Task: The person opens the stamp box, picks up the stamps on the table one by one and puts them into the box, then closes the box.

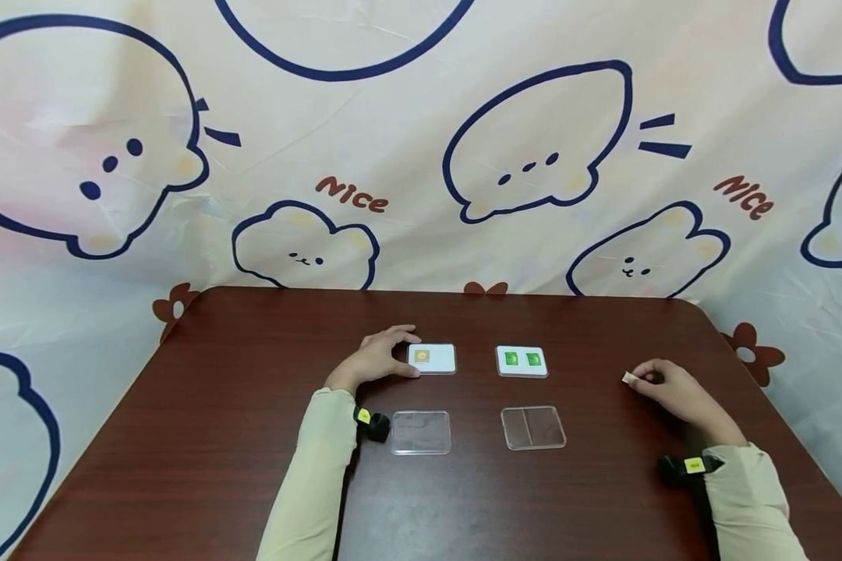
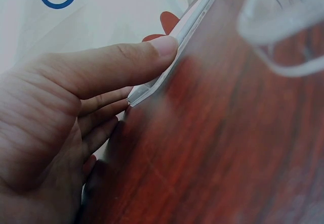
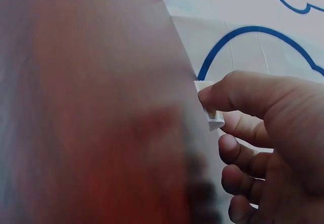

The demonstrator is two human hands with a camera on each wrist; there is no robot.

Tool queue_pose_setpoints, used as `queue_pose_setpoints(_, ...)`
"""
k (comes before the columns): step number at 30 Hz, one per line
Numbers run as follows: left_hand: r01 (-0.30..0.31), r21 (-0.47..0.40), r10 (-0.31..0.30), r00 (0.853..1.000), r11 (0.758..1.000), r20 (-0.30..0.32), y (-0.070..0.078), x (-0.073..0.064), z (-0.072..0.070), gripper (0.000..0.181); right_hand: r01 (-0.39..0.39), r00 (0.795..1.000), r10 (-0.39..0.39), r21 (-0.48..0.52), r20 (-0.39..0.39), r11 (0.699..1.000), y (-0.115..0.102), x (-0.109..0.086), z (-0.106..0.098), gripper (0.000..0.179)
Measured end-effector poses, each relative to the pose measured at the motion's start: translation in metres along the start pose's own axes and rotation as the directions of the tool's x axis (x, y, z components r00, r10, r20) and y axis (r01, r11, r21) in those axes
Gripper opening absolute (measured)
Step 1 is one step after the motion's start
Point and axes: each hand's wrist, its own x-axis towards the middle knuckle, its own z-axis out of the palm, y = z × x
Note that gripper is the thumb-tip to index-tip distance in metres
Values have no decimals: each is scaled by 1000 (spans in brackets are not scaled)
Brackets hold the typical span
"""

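From my station I note the left hand (image 1: 373, 361) gripping a white case (image 1: 440, 358) by opposite edges, presumably steadying it; the right hand (image 1: 681, 393) pinches 1 small packet (image 1: 628, 378), well apart

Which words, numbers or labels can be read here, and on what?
"Nice": brown lettering on the backdrop, left of centre.
"Nice": again on the backdrop, farther right.
Yellow labels on both wrist cameras: too small to read.
Green squares, yellow square and pinched pale piece: no legible text.
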Motion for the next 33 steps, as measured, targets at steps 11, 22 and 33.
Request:
queue_pose_setpoints(11,-4,11,4,1000,1000,-4,-1,1,0,63,70,997,-70,23,18,997,-47,28,5,36)
queue_pose_setpoints(22,7,11,-6,1000,1000,-2,0,1,-1,62,164,984,-167,46,58,985,-101,52,25,30)
queue_pose_setpoints(33,8,-3,-8,1000,1000,-2,-1,-1,0,62,310,941,-312,35,129,950,-165,64,50,13)
